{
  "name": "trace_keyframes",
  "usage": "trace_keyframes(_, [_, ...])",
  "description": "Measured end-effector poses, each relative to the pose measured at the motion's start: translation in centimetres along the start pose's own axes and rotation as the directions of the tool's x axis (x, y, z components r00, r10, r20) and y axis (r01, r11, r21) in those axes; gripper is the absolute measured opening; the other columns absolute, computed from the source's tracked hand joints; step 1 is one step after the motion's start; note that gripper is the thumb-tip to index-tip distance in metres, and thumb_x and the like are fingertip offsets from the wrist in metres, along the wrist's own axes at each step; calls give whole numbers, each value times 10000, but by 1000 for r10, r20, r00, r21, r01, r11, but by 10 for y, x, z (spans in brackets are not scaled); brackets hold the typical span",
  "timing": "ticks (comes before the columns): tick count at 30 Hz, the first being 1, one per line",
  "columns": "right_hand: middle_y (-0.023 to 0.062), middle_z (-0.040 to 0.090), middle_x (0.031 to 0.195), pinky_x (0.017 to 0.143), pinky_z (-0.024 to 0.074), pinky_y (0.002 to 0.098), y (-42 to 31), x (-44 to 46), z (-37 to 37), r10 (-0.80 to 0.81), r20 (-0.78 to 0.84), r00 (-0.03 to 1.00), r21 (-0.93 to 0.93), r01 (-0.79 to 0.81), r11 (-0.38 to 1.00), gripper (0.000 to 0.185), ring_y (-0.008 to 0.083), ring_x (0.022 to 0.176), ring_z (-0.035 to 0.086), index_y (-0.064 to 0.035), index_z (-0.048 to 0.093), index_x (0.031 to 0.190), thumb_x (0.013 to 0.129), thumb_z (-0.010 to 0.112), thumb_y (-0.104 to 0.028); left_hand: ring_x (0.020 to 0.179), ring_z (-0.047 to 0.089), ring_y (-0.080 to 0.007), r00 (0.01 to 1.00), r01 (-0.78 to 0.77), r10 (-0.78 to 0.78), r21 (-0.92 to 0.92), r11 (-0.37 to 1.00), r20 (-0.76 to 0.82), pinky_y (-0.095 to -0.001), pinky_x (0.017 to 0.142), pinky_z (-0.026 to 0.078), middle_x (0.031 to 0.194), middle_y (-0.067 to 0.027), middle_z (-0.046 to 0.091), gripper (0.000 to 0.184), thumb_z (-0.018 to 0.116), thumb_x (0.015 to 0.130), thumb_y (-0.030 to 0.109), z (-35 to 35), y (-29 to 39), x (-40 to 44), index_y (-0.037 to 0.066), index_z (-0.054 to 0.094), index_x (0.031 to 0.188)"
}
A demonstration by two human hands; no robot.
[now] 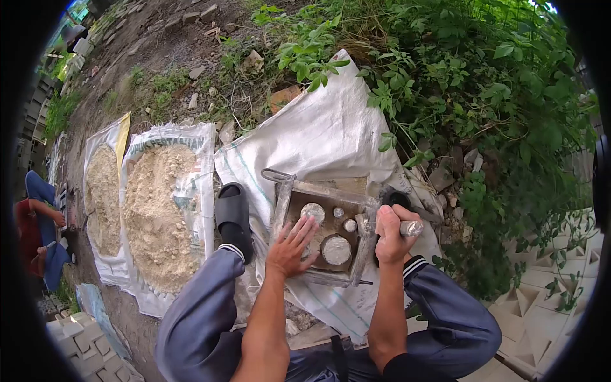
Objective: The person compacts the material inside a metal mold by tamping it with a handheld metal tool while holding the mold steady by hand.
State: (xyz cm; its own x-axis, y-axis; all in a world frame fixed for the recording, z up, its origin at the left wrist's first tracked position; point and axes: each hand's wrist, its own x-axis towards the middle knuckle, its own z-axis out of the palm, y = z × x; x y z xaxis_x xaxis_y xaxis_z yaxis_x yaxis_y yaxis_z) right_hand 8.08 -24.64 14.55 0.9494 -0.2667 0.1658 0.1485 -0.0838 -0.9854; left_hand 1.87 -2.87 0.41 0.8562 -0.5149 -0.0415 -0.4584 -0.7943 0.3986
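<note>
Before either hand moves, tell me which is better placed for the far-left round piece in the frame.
Left, I'd judge: the left hand lies open, fingertips at that round piece, while the right hand is closed around a handle.

From here I see an outdoor work yard, with bare soil, leafy plants (484, 83), 2 powder-heaped sacks (202, 149) and stacked patterned blocks (86, 340).

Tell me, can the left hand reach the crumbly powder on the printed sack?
Probably yes: the powder lies uncovered, but the left hand would have to come away from the square frame and cross over the dark sandal.
</note>
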Motion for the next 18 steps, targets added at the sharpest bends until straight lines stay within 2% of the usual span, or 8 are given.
trace_keyframes(2, [34,449,456,421,311,299,2,-4,1,-98,-75,992,-89,91,992,382,130,399,412,-6,411,520,823,641,-48,1483,216,-194,1000,5,-5,13,1000,12,-423,1199,185,1606,-34,242,794,603,864,464,-1,-1,1,140,310,1527])
trace_keyframes(4, [66,542,515,451,368,294,-21,1,5,-183,-70,981,53,187,981,270,156,429,480,5,481,562,783,634,-19,1485,208,-187,1000,-2,1,15,1000,25,-417,1197,187,1610,-27,233,785,591,872,467,0,0,0,143,307,1529])
trace_keyframes(6, [64,553,555,485,382,290,-38,14,-5,-156,79,985,95,149,984,231,153,461,484,-1,501,588,790,607,-39,1484,210,-188,1000,5,-6,9,1000,7,-416,1195,194,1609,-28,233,789,599,869,458,-1,2,1,142,304,1529])
trace_keyframes(8, [31,505,543,467,339,293,-20,22,-16,-127,355,926,89,102,991,261,125,456,443,-5,485,581,808,590,-81,1482,219,-199,1000,-6,6,-4,1000,0,-417,1192,196,1604,-37,247,803,621,853,444,-3,3,2,132,311,1525])
trace_keyframes(12, [-8,415,497,437,273,301,43,15,1,21,174,984,178,-53,983,350,94,431,372,-17,434,549,859,559,-121,1482,219,-213,1000,-1,1,-9,1000,-3,-427,1198,180,1601,-48,253,827,645,832,421,-3,3,0,119,307,1524])
trace_keyframes(14, [-26,397,498,433,241,299,44,5,16,45,-157,987,252,-4,968,365,73,435,343,-34,432,552,878,565,-129,1483,217,-215,1000,-5,5,14,1000,-4,-440,1203,165,1603,-49,247,833,645,830,419,-3,2,-3,116,301,1526])
trace_keyframes(16, [-2,394,490,436,250,302,25,4,18,24,-90,996,259,0,966,382,85,426,357,-30,431,554,897,564,-134,1483,215,-217,1000,-3,4,29,1000,-7,-453,1208,150,1604,-51,241,838,644,828,417,-3,6,-1,114,295,1527])
trace_keyframes(18, [36,389,482,434,261,325,12,6,21,-178,-4,984,6,178,984,377,122,400,374,-11,430,557,888,574,-121,1484,213,-217,998,60,-60,24,998,-12,-490,1210,125,1606,-53,233,846,642,826,422,-4,5,-2,106,289,1527])
